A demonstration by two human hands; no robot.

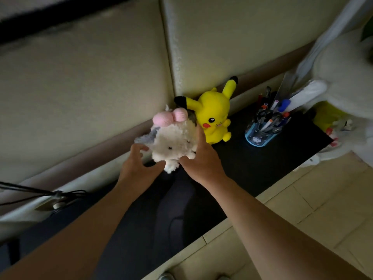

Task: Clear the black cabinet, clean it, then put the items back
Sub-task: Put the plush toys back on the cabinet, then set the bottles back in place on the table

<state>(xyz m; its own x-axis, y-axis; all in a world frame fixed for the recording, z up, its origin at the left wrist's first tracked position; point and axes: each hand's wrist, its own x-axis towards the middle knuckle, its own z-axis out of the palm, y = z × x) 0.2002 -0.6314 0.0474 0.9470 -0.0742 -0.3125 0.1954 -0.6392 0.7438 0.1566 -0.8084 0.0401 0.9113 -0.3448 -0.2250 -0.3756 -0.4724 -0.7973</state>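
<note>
A fluffy white plush toy (174, 141) with a pink bow and grey ears sits at the back of the black cabinet top (252, 168), against the padded wall. My left hand (139, 166) curls round its left side and bottom. On the toy's right side, my right hand (201, 160) holds it with the thumb underneath. A yellow plush (214, 114) with black-tipped ears stands just right of it, touching it. Farther right stands a blue pen holder (262, 134) full of pens and markers.
A cream padded wall (101, 87) runs behind the cabinet. White fabric or bedding (343, 81) hangs over the cabinet's right end, with a yellow item partly hidden beneath it. Black cables and a plug (58, 197) lie at the left. Beige floor tiles (302, 209) lie in front.
</note>
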